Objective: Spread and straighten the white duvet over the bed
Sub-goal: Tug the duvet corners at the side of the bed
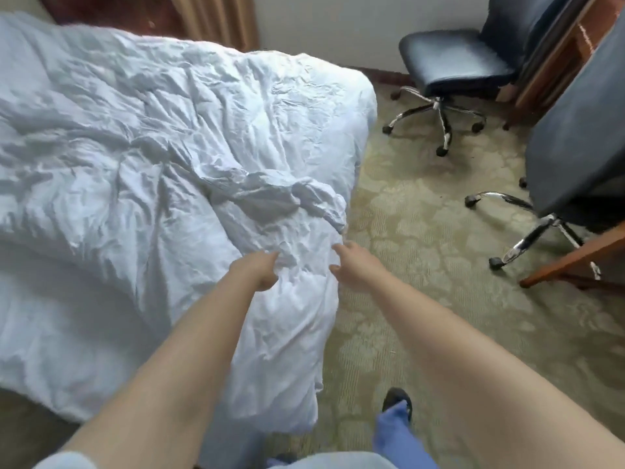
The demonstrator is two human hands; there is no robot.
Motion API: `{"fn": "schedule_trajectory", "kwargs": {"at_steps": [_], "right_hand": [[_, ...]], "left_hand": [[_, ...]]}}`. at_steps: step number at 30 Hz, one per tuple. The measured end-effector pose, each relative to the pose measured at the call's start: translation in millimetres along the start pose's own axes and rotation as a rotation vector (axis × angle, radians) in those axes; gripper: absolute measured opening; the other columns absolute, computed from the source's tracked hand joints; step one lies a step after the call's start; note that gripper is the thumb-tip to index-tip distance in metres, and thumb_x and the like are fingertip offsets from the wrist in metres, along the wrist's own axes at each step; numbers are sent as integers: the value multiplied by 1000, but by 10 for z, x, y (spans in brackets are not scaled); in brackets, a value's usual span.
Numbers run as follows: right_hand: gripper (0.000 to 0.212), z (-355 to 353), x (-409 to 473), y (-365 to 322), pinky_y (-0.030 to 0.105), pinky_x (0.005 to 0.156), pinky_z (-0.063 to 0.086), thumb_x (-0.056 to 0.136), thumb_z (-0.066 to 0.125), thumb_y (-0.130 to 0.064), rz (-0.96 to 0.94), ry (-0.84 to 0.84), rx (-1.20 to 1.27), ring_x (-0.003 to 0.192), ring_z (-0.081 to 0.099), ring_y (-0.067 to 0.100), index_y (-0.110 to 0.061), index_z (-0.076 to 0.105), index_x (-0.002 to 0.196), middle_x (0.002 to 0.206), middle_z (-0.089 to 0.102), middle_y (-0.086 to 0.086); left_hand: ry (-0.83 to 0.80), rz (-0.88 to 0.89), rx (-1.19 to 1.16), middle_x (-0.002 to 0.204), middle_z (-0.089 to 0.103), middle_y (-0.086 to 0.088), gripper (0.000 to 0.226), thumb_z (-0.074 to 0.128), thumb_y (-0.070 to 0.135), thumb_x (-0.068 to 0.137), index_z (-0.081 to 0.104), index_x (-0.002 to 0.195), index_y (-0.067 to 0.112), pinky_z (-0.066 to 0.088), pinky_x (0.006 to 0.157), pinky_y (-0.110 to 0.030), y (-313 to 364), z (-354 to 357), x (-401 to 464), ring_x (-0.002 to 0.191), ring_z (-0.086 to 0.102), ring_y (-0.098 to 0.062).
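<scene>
A hotel-type bedroom. Bed under a white duvet (135, 137), patterned carpet (422, 248), swivel office chair (453, 69), wooden desk (571, 52).

I saw soft daylight washing the rumpled white cotton duvet (142, 130); edges bowed with wide-angle distortion, and everything looked slightly blurred.
</scene>
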State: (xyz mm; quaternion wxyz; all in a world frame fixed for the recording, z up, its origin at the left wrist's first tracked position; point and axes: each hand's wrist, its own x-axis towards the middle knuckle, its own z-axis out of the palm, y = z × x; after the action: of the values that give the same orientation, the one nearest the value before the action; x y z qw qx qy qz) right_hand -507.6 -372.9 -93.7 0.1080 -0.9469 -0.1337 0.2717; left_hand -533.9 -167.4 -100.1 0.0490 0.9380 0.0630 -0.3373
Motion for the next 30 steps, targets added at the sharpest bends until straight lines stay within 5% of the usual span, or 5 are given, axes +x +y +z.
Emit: {"fn": "schedule_trajectory", "kwargs": {"at_steps": [8,15,25,28,30], "right_hand": [[49,-905,839,276,41,96,44,98,41,-32,-286,-52,-151,125,43,30,-16,33,144,143,36,10],[50,-1013,1696,128,39,98,38,93,49,-33,-490,-78,-335,130,37,31,-18,38,140,146,34,10],[94,-792,3175,-309,43,118,9,87,52,-58,-624,-57,-480,147,3,27,-24,-8,152,160,-4,8],[108,-623,3414,-462,48,116,6,78,58,-65,-575,-230,-383,145,15,26,-25,-11,151,158,9,5],[98,-510,3461,-497,51,113,8,79,58,-61,-511,-353,-319,137,33,26,-22,3,150,147,32,4]], "left_hand": [[0,-240,-219,156,21,-5,67,45,29,95,10,152,27,34,109,-43,498,-348,227,140,30,-28],[62,-387,-438,155,25,-5,63,38,19,96,10,152,29,38,106,-44,426,-422,858,134,38,-30],[109,-614,-655,153,25,-5,68,34,17,95,1,152,31,37,107,-44,106,-414,2014,135,35,-30],[123,-657,-697,151,26,-5,74,36,15,93,-4,150,38,40,103,-47,81,-411,2074,134,36,-32],[128,-672,-712,152,25,-5,74,36,14,94,-5,150,40,40,103,-46,88,-450,2100,134,36,-32]]}}
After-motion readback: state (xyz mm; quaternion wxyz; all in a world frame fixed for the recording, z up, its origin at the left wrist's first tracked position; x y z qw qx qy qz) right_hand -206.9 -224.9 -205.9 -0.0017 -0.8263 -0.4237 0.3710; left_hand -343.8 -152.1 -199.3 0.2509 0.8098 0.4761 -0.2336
